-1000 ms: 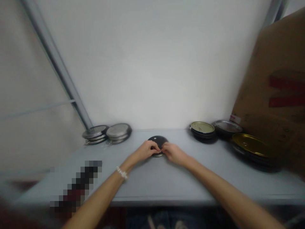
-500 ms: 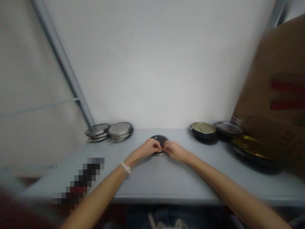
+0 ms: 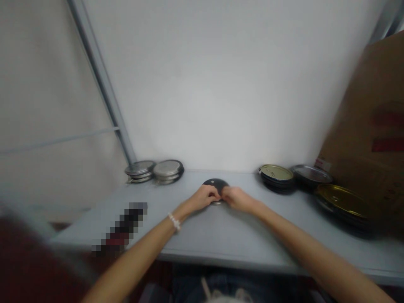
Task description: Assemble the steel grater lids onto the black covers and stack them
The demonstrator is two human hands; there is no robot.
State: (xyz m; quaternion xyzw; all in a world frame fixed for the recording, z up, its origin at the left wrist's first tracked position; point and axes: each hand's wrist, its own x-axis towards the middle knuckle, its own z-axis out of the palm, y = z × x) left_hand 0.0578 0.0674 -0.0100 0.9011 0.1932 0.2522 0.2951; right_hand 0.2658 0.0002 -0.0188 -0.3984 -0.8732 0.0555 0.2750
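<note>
Little has moved since the earlier frame: the view has swung slightly left, so everything sits further right in the picture, while both hands stay at the same dark lid (image 3: 215, 183). The left hand (image 3: 204, 197) and the right hand (image 3: 237, 198) meet at the lid's near edge, knuckles up, fingers curled in and pinched on its rim, thumbs tucked almost together. Both forearms reach straight out from the bottom of the picture, and a pale bead bracelet (image 3: 174, 221) circles the left wrist. The lid lies at the middle of the grey table (image 3: 221, 240), close to the back edge. At the far left stand two low stacks of silver lids (image 3: 154, 170); to the right are a gold-topped stack (image 3: 276, 173), a silver lid (image 3: 311, 174) and a larger gold lid (image 3: 341, 196). A cardboard box (image 3: 372, 139) leans at the right against the white wall (image 3: 205, 84).
</note>
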